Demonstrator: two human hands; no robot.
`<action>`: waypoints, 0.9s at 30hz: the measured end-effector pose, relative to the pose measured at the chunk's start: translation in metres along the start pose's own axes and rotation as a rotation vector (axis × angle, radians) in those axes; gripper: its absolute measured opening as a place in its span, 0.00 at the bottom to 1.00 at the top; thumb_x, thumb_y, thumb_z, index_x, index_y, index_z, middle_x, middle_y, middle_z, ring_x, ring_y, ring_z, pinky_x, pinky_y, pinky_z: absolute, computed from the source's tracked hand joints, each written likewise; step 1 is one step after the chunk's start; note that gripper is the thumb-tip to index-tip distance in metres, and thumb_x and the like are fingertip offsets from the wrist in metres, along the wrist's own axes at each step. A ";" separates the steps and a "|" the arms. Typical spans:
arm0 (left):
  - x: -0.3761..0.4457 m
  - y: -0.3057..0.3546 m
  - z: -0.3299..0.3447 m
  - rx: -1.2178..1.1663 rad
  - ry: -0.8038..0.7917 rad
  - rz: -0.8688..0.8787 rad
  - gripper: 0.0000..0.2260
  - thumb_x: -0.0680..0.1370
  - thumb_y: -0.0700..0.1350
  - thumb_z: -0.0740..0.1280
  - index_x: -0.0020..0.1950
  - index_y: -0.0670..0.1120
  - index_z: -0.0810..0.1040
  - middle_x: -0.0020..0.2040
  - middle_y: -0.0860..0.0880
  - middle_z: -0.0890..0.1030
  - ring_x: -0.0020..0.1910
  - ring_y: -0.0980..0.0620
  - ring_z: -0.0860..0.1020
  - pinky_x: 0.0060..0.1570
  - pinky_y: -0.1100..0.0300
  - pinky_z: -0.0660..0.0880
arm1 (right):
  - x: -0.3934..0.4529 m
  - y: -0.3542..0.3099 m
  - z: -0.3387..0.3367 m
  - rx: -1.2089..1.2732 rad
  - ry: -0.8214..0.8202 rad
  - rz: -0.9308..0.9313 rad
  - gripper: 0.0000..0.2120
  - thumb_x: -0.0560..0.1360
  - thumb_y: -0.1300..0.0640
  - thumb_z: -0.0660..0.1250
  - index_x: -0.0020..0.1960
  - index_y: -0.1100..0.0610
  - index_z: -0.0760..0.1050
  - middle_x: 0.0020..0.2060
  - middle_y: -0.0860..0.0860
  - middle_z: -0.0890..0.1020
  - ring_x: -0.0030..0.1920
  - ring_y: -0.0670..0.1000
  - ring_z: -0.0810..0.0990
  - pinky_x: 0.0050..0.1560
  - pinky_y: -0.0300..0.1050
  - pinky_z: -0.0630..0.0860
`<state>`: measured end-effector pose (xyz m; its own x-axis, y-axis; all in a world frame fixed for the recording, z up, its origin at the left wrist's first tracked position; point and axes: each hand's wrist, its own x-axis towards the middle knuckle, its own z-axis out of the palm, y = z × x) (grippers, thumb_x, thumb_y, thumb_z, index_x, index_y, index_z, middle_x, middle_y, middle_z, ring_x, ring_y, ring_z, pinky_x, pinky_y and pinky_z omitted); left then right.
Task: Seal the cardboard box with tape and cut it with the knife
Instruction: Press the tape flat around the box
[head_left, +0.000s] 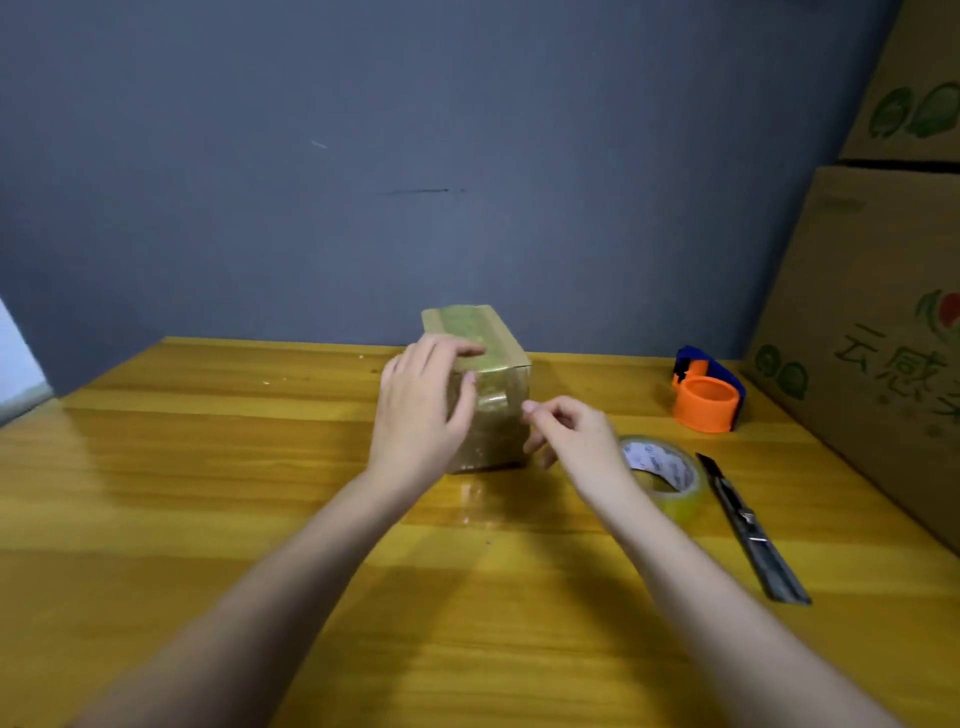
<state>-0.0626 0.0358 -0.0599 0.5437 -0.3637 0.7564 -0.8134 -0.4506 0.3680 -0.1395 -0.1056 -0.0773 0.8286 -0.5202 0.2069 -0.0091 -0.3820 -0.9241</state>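
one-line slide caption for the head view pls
Left hand rests on the taped cardboard box, right hand beside it; tape roll and knife lie on the table.

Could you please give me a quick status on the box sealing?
Left hand flat on taped box. Right hand curled beside it, empty. Tape roll, knife idle on table.

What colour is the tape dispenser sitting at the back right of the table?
Orange with a blue body; the tape dispenser shows best in the head view.
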 end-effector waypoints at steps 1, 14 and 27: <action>0.005 -0.009 0.000 0.017 -0.014 -0.032 0.13 0.77 0.49 0.56 0.59 0.50 0.74 0.57 0.52 0.77 0.59 0.51 0.73 0.59 0.56 0.65 | 0.002 -0.002 0.007 0.065 -0.024 0.073 0.14 0.76 0.48 0.64 0.42 0.59 0.78 0.28 0.50 0.80 0.26 0.50 0.74 0.31 0.41 0.73; 0.031 -0.051 0.038 -0.286 -0.320 -0.180 0.24 0.75 0.51 0.47 0.64 0.53 0.75 0.71 0.52 0.70 0.74 0.52 0.58 0.70 0.64 0.50 | 0.009 -0.013 0.046 0.387 0.054 0.182 0.11 0.77 0.54 0.65 0.38 0.57 0.76 0.28 0.49 0.78 0.27 0.44 0.75 0.25 0.33 0.65; 0.026 -0.059 0.046 -0.323 -0.274 -0.120 0.21 0.70 0.66 0.59 0.61 0.62 0.75 0.67 0.60 0.72 0.73 0.56 0.59 0.71 0.59 0.54 | 0.013 0.011 0.052 0.354 0.100 0.063 0.14 0.77 0.55 0.64 0.33 0.56 0.74 0.26 0.50 0.76 0.23 0.41 0.72 0.26 0.30 0.66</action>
<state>0.0089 0.0153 -0.0862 0.6373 -0.5466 0.5431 -0.7407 -0.2403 0.6273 -0.0997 -0.0765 -0.1013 0.7739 -0.6126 0.1607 0.1504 -0.0686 -0.9862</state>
